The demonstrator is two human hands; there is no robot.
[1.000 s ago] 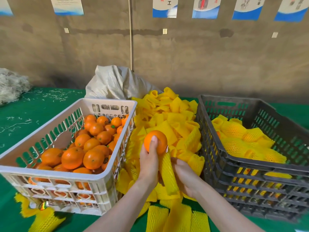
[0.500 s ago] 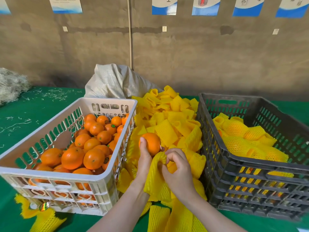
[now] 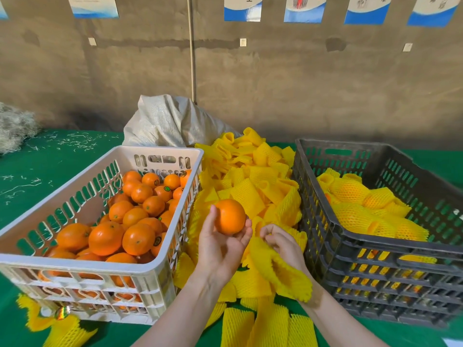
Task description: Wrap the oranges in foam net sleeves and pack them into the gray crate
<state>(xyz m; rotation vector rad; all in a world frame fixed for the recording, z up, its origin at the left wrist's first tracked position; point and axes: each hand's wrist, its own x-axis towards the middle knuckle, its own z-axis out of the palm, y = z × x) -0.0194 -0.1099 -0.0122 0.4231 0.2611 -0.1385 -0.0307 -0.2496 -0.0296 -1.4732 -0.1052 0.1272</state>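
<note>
My left hand [image 3: 220, 249] holds a bare orange [image 3: 230, 216] up above the pile of yellow foam net sleeves [image 3: 253, 179]. Just to its right, my right hand [image 3: 281, 244] grips one yellow sleeve [image 3: 278, 269], which hangs down over my wrist. The sleeve and the orange are apart. On the right stands the gray crate [image 3: 350, 249], holding several oranges wrapped in yellow sleeves [image 3: 363, 209]. On the left stands a white crate [image 3: 82, 264] full of bare oranges [image 3: 125, 226].
A green cloth [image 3: 50, 166] covers the table. A grey woven sack [image 3: 170, 121] lies behind the sleeve pile. Loose sleeves [image 3: 263, 324] lie near the front edge and under the white crate's corner [image 3: 60, 326]. A pale fibre heap [image 3: 15, 126] sits far left.
My right hand has pulled a sleeve up out of the pile and drawn it to the right of the orange. My left hand turned palm-up with the orange.
</note>
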